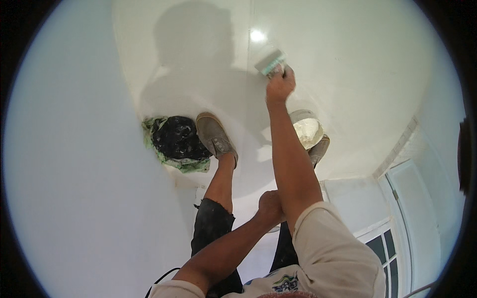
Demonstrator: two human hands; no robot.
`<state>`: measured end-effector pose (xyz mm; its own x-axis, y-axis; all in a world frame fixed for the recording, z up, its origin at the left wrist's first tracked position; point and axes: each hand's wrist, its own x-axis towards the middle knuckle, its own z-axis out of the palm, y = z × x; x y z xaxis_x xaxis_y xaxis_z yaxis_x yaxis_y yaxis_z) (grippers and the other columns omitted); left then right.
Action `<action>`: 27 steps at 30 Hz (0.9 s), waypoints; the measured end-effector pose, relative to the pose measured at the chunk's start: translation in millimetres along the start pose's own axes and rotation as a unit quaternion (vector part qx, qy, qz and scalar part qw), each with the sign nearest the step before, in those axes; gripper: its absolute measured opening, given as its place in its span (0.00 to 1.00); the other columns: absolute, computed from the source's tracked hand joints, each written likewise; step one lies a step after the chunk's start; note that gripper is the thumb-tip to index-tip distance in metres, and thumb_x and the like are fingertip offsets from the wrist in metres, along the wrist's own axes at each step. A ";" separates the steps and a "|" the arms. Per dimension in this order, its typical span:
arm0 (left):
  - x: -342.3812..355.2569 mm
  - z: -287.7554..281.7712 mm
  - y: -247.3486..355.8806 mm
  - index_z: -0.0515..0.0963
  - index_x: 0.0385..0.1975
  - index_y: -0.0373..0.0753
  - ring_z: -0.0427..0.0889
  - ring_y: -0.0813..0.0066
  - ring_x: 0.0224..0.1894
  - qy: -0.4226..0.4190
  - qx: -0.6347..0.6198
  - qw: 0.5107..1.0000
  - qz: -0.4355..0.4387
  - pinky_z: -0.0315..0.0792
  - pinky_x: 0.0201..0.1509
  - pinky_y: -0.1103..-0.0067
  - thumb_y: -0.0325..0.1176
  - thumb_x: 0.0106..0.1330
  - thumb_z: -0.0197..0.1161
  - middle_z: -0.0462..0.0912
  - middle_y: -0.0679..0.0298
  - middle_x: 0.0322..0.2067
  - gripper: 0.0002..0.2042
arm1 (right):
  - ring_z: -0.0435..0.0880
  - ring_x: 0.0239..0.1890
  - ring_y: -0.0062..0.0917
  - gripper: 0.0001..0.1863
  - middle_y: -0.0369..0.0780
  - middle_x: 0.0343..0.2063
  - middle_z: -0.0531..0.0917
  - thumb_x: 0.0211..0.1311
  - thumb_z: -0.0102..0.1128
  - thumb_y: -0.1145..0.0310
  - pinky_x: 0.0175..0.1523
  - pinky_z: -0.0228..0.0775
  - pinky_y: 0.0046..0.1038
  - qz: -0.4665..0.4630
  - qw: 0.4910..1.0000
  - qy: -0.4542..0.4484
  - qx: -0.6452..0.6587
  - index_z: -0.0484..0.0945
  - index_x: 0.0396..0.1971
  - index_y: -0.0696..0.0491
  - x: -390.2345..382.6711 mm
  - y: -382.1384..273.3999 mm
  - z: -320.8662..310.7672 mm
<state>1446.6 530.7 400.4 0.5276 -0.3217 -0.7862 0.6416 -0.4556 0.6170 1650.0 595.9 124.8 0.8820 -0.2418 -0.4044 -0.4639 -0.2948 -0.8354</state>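
My right hand (280, 87) reaches out with its fingers wrapped around a wide putty knife (271, 63) with a teal band by its blade. The blade is slightly blurred, at the pale smooth wall (343, 64). Closer to my body, my left hand (271, 205) is a closed fist beside my right forearm, which hides part of it. What it holds, if anything, is not visible; a small whitish edge shows just below it. A round tub (308, 131) of creamy white paste stands beside my right shoe, partly behind my right forearm.
A crumpled black and green plastic bag (176, 139) lies left of my left shoe (214, 134). At the lower right are a white door (415, 203) and a paned window (385, 248). A plain pale wall (74, 164) runs along the left. My shadow (194, 44) falls ahead.
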 end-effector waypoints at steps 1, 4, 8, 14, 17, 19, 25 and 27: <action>-0.2 2.8 -5.1 0.87 0.35 0.45 0.88 0.59 0.43 -0.013 0.003 1.000 -0.010 0.81 0.46 0.67 0.45 0.58 0.68 0.89 0.59 0.36 0.13 | 0.85 0.38 0.28 0.09 0.43 0.36 0.84 0.72 0.54 0.74 0.42 0.81 0.33 0.040 0.995 -0.085 -0.037 0.77 0.46 0.63 7.2 -7.1 11.5; 3.0 12.2 -20.0 0.87 0.38 0.46 0.89 0.57 0.40 0.043 -0.062 0.997 0.021 0.81 0.44 0.64 0.46 0.57 0.70 0.89 0.58 0.36 0.14 | 0.84 0.38 0.31 0.04 0.40 0.32 0.85 0.65 0.60 0.73 0.41 0.78 0.37 -0.306 0.886 -0.157 -0.312 0.81 0.33 0.57 9.6 -29.1 79.2; 18.7 1.2 -31.2 0.85 0.48 0.46 0.87 0.55 0.46 0.040 0.083 0.995 0.027 0.81 0.49 0.62 0.46 0.67 0.62 0.89 0.58 0.44 0.16 | 0.83 0.52 0.41 0.07 0.50 0.48 0.86 0.55 0.72 0.68 0.60 0.74 0.41 0.209 0.862 -0.391 0.245 0.87 0.32 0.54 4.8 -58.0 90.7; 26.6 -45.0 16.3 0.79 0.46 0.36 0.86 0.45 0.46 -0.036 0.153 0.977 -0.148 0.78 0.50 0.58 0.44 0.68 0.63 0.85 0.38 0.36 0.17 | 0.81 0.59 0.35 0.27 0.44 0.56 0.82 0.50 0.79 0.71 0.67 0.73 0.37 0.211 0.844 -0.392 0.301 0.82 0.53 0.51 48.2 -68.8 -121.8; 36.0 -48.9 52.0 0.79 0.45 0.36 0.86 0.43 0.42 -0.048 0.235 0.966 -0.099 0.77 0.47 0.56 0.43 0.68 0.63 0.84 0.38 0.32 0.17 | 0.82 0.59 0.34 0.25 0.43 0.55 0.82 0.63 0.66 0.75 0.65 0.75 0.36 0.307 0.780 -0.286 0.464 0.75 0.61 0.54 95.9 -47.9 -263.7; 50.8 -39.1 67.8 0.78 0.44 0.35 0.86 0.42 0.40 -0.047 0.243 0.965 -0.087 0.76 0.45 0.55 0.42 0.68 0.63 0.84 0.39 0.31 0.16 | 0.82 0.57 0.32 0.19 0.43 0.54 0.82 0.71 0.53 0.74 0.62 0.78 0.34 0.272 0.802 -0.253 0.467 0.74 0.61 0.57 132.9 -30.3 -348.6; 84.9 17.2 70.1 0.73 0.40 0.33 0.84 0.38 0.38 0.016 0.053 0.991 -0.121 0.75 0.41 0.53 0.40 0.69 0.63 0.83 0.40 0.31 0.14 | 0.84 0.50 0.29 0.19 0.42 0.51 0.83 0.78 0.43 0.68 0.53 0.81 0.33 0.222 0.933 -0.030 0.281 0.74 0.61 0.58 209.1 5.8 -484.7; 92.3 29.5 75.0 0.70 0.40 0.34 0.83 0.32 0.39 0.021 0.018 0.990 -0.136 0.75 0.42 0.50 0.39 0.68 0.64 0.83 0.38 0.31 0.15 | 0.84 0.49 0.29 0.19 0.42 0.50 0.83 0.78 0.45 0.69 0.53 0.81 0.33 0.197 0.927 -0.035 0.318 0.74 0.61 0.58 210.7 14.5 -501.7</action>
<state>1527.0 442.3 373.1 0.3618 -0.1486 -0.9203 0.7436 -0.5494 0.3811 1787.5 76.8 214.1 0.6683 -0.1471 -0.7292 -0.6279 0.4141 -0.6590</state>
